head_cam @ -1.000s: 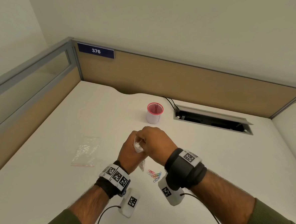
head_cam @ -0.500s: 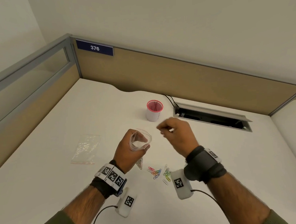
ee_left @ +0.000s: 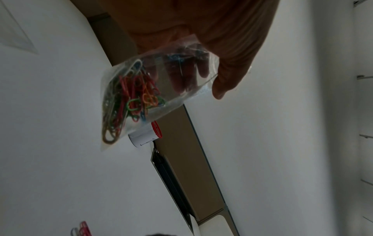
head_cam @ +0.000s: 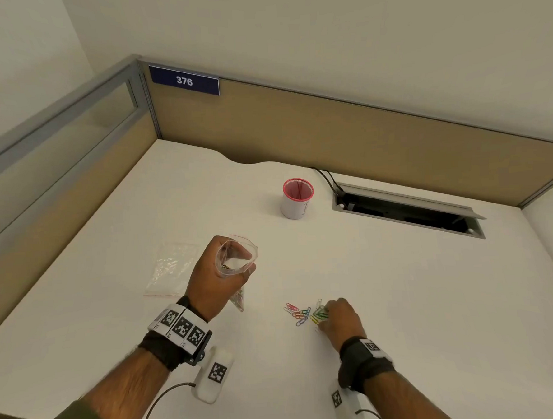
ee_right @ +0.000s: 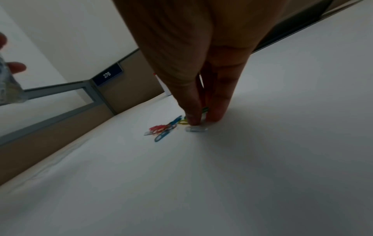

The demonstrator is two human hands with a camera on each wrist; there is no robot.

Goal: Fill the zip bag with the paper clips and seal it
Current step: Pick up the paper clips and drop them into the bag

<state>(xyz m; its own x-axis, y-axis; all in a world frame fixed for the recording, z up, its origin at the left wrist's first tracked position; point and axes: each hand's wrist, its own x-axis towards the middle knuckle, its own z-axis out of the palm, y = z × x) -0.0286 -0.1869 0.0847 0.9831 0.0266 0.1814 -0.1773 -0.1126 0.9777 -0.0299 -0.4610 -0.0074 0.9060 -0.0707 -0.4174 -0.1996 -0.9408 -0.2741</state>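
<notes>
My left hand (head_cam: 239, 263) holds a clear zip bag (head_cam: 237, 300) upright above the white desk, fingers curled round its top so the mouth stays wide. In the left wrist view the bag (ee_left: 181, 83) has several coloured paper clips (ee_left: 131, 99) gathered in its lower corner. Several loose paper clips (head_cam: 298, 315) lie on the desk to the right of the bag. My right hand (head_cam: 323, 313) is down on that pile's right end. In the right wrist view its thumb and fingertips (ee_right: 192, 118) pinch green and yellow clips, and red and blue clips (ee_right: 162, 130) lie just left.
A second clear bag (head_cam: 172, 269) lies flat on the desk left of my left hand. A white cup with a red rim (head_cam: 297, 203) stands farther back, beside an open cable hatch (head_cam: 408, 211). Tan partition panels (head_cam: 328, 125) close the desk's back and left sides.
My right hand has left the bag's mouth and moved right and down onto the loose clips on the desk. The left hand still holds the bag up.
</notes>
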